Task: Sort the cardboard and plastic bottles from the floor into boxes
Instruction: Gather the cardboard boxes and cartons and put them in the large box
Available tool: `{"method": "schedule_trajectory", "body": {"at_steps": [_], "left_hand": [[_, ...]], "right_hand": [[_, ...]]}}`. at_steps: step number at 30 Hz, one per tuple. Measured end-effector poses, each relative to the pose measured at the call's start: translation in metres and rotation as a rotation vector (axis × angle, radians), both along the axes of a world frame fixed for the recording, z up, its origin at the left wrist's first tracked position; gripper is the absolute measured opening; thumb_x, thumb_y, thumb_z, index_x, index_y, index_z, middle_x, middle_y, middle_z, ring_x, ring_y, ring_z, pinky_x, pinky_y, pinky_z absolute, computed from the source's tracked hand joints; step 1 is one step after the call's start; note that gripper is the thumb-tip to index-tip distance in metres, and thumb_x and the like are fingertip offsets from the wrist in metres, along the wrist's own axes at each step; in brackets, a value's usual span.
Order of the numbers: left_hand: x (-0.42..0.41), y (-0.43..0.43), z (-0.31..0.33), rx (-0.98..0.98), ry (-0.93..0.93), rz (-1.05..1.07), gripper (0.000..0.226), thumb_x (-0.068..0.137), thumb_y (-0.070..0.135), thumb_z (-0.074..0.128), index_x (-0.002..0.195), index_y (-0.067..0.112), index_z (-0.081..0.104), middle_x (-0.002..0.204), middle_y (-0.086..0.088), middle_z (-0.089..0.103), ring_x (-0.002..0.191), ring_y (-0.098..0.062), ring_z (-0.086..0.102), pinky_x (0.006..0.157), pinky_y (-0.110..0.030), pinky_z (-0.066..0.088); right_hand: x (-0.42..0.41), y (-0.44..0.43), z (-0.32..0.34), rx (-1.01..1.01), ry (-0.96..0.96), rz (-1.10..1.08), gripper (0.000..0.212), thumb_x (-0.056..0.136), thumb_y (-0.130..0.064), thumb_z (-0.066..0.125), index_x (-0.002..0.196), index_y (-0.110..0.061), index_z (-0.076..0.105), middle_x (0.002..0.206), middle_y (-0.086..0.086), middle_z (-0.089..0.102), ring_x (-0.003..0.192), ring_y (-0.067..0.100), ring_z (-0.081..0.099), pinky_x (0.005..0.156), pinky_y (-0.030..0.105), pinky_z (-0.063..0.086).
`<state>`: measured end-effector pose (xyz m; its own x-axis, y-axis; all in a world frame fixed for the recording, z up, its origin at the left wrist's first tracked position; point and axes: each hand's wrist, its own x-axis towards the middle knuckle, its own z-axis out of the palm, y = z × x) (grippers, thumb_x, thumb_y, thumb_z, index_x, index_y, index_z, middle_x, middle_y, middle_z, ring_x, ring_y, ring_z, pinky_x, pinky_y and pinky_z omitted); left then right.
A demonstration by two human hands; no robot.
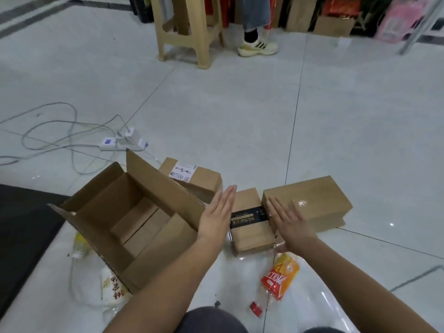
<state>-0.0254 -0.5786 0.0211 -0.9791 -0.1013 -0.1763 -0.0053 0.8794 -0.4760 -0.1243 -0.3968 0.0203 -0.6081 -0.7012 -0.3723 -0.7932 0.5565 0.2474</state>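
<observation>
Small carton is being flanked by flat, empty left hand and right hand; open box is standing empty, orange-labelled bottle lying unsorted.

To your left, a white power strip lay on the pale tiled floor, with its grey cables looped beside it. A dark mat covered the near left. Far ahead stood a beige plastic stool, a person's sneaker just right of it, and brown paper bags beyond.

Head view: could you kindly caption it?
Left hand and right hand, open, flank a black-labelled box beside an open carton.
</observation>
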Motion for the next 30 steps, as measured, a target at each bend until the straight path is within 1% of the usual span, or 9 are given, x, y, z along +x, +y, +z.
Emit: {"method": "schedule_trajectory", "body": {"at_steps": [2,5,10,13,17,20,24,27,30], "left_hand": [[-0.014,-0.007,-0.018,0.008,-0.099,-0.004,0.068,0.101,0.023,0.030,0.149,-0.001,-0.012,0.156,-0.019,-0.023,0.146,-0.030,-0.019,0.118,-0.044,-0.009],[-0.026,-0.016,-0.036,0.108,-0.161,0.183,0.074,0.101,0.023,0.036,0.150,0.006,-0.016,0.156,-0.017,-0.026,0.147,-0.030,-0.018,0.121,-0.043,0.000],[-0.040,-0.027,-0.036,0.257,-0.132,0.381,0.083,0.097,0.019,0.043,0.149,0.009,-0.020,0.157,-0.011,-0.027,0.148,-0.026,-0.014,0.121,-0.045,0.006],[-0.059,-0.032,-0.036,0.304,-0.066,0.410,0.094,0.090,0.015,0.053,0.150,0.009,-0.020,0.157,-0.012,-0.027,0.148,-0.028,-0.014,0.120,-0.044,0.011],[-0.080,-0.043,-0.048,0.276,-0.046,0.431,0.093,0.090,0.012,0.051,0.150,0.011,-0.020,0.156,-0.014,-0.028,0.147,-0.030,-0.017,0.119,-0.047,0.013],[-0.079,-0.039,-0.060,0.282,-0.063,0.449,0.085,0.095,0.022,0.047,0.152,0.012,-0.016,0.159,-0.015,-0.016,0.148,-0.032,-0.006,0.115,-0.052,0.019],[-0.078,-0.037,-0.061,0.113,-0.093,0.327,0.089,0.088,0.025,0.055,0.152,0.007,-0.003,0.147,-0.017,0.009,0.135,-0.032,0.023,0.103,-0.052,0.035],[-0.078,-0.045,-0.070,-0.092,-0.121,0.210,0.076,0.082,0.016,0.064,0.145,0.005,0.024,0.139,-0.020,0.009,0.124,-0.031,0.029,0.090,-0.044,0.039],[-0.073,-0.044,-0.071,-0.200,-0.193,0.117,0.065,0.082,0.012,0.065,0.139,0.003,0.034,0.134,-0.022,0.022,0.118,-0.034,0.032,0.082,-0.041,0.042]], "right_hand": [[-0.006,-0.015,-0.025,0.001,0.095,0.171,0.100,0.089,-0.037,0.057,0.145,-0.004,-0.019,0.146,0.012,-0.033,0.139,0.022,-0.026,0.110,0.049,-0.027],[-0.006,-0.034,-0.043,0.005,0.172,0.231,0.088,0.095,-0.037,0.045,0.148,-0.002,-0.016,0.149,0.012,-0.033,0.144,0.027,-0.022,0.101,0.048,-0.037],[0.008,-0.043,-0.044,0.078,0.051,0.268,0.106,0.086,-0.043,0.058,0.148,-0.004,-0.019,0.157,0.019,-0.018,0.147,0.032,-0.013,0.116,0.048,-0.017],[0.016,-0.049,-0.058,0.132,-0.006,0.263,0.115,0.083,-0.048,0.063,0.147,-0.005,-0.021,0.155,0.022,-0.020,0.146,0.035,-0.014,0.119,0.046,-0.010],[0.015,-0.053,-0.068,0.042,-0.001,0.150,0.074,0.102,-0.023,0.033,0.147,-0.007,-0.023,0.155,0.023,-0.020,0.146,0.035,-0.015,0.118,0.044,-0.007],[0.010,-0.051,-0.072,0.004,-0.060,0.017,0.063,0.103,-0.013,0.023,0.148,-0.009,-0.021,0.155,0.020,-0.022,0.146,0.034,-0.015,0.119,0.043,0.001],[0.002,-0.045,-0.071,-0.029,-0.100,-0.097,0.067,0.101,-0.008,0.027,0.148,-0.009,-0.022,0.154,0.018,-0.026,0.146,0.034,-0.016,0.120,0.044,0.004],[-0.005,-0.041,-0.077,-0.063,-0.104,-0.174,0.074,0.099,-0.003,0.031,0.144,-0.010,-0.027,0.153,0.016,-0.028,0.145,0.034,-0.016,0.120,0.044,0.009],[-0.004,-0.038,-0.079,-0.103,-0.122,-0.246,0.085,0.096,0.001,0.040,0.143,-0.013,-0.028,0.156,0.014,-0.024,0.146,0.033,-0.017,0.118,0.044,0.021]]}}
